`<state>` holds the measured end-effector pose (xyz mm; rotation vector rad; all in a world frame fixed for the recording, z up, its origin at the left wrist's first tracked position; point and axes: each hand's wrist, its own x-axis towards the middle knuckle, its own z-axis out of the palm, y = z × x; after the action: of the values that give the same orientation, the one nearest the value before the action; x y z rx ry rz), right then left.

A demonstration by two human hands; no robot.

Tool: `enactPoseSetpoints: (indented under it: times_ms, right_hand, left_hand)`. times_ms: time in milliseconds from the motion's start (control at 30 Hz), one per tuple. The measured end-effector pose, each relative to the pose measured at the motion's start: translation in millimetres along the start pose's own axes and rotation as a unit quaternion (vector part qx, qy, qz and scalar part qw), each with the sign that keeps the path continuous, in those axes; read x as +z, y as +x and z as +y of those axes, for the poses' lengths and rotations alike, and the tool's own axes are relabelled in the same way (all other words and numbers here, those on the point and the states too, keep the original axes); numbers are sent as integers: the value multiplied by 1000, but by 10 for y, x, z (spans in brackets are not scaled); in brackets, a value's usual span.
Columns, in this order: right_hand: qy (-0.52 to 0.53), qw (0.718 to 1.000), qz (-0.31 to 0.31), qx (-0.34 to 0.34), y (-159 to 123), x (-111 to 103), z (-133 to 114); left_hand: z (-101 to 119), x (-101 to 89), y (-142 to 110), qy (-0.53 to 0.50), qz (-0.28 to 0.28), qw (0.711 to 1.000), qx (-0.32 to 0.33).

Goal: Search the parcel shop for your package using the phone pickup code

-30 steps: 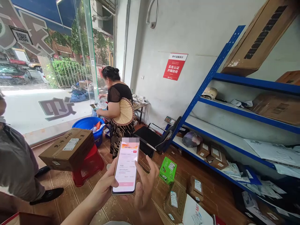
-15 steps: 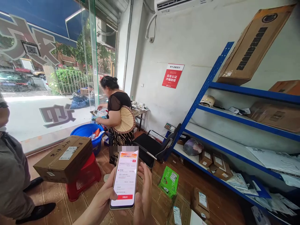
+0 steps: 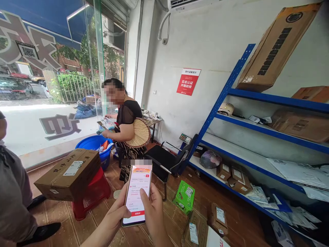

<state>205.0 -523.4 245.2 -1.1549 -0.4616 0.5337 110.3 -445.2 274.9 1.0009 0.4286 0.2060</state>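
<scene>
**Phone (image 3: pixel 134 200) in the left hand (image 3: pixel 118 209), right hand's (image 3: pixel 153 207) thumb over the screen**

At the far left a person in grey trousers (image 3: pixel 12 195) stands by the glass shopfront, partly cut off. Next comes a taped brown carton (image 3: pixel 64 178), a white label on top, resting on a red stool (image 3: pixel 94 195). A blue tub (image 3: pixel 107 159) stands just behind it.

In the lower middle, the left hand's grip is clamped on the phone, its thumb lying over the lower left of the screen. The phone is held up above the floor, its screen towards the wearer, with a red bar near the bottom; most of the lettering is too small to read. The right hand is at the phone's right edge, thumb over the screen; whether its grip also closes on the phone, I cannot tell.

Beyond them a co-worker in a black top (image 3: pixel 128 113) bends over the tub, a round fan (image 3: pixel 141 133) at one elbow. Further right are a cluttered desk (image 3: pixel 156 120) by the wall, a black chair (image 3: pixel 164 157), a green box (image 3: pixel 184 197) on the floor and a red-and-white notice (image 3: pixel 189 82) on the wall. Blue shelving (image 3: pixel 257 129) with parcels and a pale helmet (image 3: pixel 226 109) fills the right side.
</scene>
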Motion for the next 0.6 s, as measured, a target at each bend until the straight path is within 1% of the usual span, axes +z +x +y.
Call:
enactPoseSetpoints:
  times_ms: [67,200,300,333,367,433,500,567,600]
  right_hand:
    - [32,999,3,8,-7,-4,11]
    - [84,995,10,48,-15,-27,20]
    - [91,995,-4,43,-11,-37,28]
    - [94,995,-1,39,-8,-44,47]
    - [99,994,11,36,-4,-54,75]
    - [129,989,55,49,4,-85,150]
    - [187,973,106,79,5,-131,211]
    - [258,949,147,106,-8,-196,214]
    - [289,935,170,113,-25,-240,187]
  left_hand:
    - [-12,-22,21,-7,-11,1000,0]
    - [-10,-47,50,-24,-26,999,-3]
    - [8,-46,76,-7,-18,1000,-10]
    - [3,-47,102,0,-20,1000,-18]
    - [-13,-51,141,5,-28,999,-31]
    - [-78,-67,259,19,-54,997,-47]
    - [-155,-89,410,51,-77,995,-32]
    - [-177,-108,570,130,-94,987,-1]
    - [-150,-113,654,203,-102,974,17]
